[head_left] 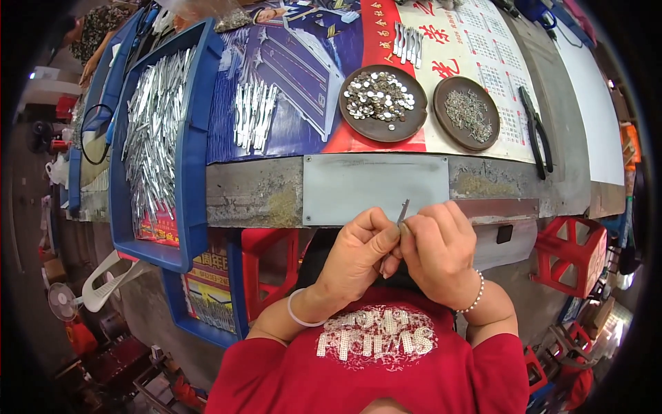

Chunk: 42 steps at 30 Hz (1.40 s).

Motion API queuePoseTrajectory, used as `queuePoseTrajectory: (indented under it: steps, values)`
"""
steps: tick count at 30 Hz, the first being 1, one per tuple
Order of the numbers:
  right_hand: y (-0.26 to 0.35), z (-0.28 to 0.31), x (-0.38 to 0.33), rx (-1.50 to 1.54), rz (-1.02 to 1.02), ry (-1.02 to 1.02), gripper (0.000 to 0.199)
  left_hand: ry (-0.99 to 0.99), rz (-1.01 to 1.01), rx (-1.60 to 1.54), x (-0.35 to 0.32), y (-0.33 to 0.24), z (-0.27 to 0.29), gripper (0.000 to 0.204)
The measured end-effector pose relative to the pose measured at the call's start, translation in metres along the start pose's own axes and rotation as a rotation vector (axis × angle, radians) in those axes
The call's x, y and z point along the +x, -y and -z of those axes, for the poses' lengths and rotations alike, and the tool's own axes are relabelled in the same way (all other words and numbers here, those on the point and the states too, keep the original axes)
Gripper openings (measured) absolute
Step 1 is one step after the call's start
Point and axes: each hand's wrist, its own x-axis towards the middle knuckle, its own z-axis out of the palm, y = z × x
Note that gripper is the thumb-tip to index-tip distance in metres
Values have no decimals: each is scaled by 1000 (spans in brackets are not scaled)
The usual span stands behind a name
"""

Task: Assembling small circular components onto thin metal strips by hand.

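Note:
Both hands meet above my lap, just in front of the table edge. My left hand [360, 247] is closed, thumb against the fingers, around the lower part of a slim metal piece [405, 207]. The fingertips of my right hand [441, 250] pinch at the same piece from the other side. Its narrow grey end sticks up between the hands; the rest is hidden by fingers. Beyond them, a brown dish [378, 131] holds small round silver discs [380, 95]. A second brown dish [441, 114] holds tiny thin metal pins [469, 114].
A blue bin [196, 124] at left is heaped with slim silver pieces [157, 117]. More lie in a row [254, 114] on the poster-covered table, and a small group [408, 45] lies farther back. Dark-handled pliers [536, 134] rest at right. A red stool [572, 255] stands below.

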Motion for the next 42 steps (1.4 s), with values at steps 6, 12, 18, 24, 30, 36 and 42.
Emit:
queuePoseTrajectory:
  steps: [6,12,18,24,30,36,42]
  values:
    - [-17,8,-3,870,-309,258,14,152,73,-32,-9,-2,0,18]
    - [-17,10,-10,1293,-629,323,10,132,114,-40,-13,0,-4,13]
    - [-36,15,15,737,-164,399,16,47,109,-1,-19,-9,2,20]
    - [-63,-3,68,21,37,153,21,21,68,-7,-20,-23,5,19]
    - [-73,-20,72,-303,200,295,7,5,19,12,-19,-23,6,19]
    - [-28,5,51,301,-26,293,14,-70,-122,142,-16,-26,11,18]
    - [-5,-7,9,635,-239,211,16,-44,-252,220,-8,-12,13,20]
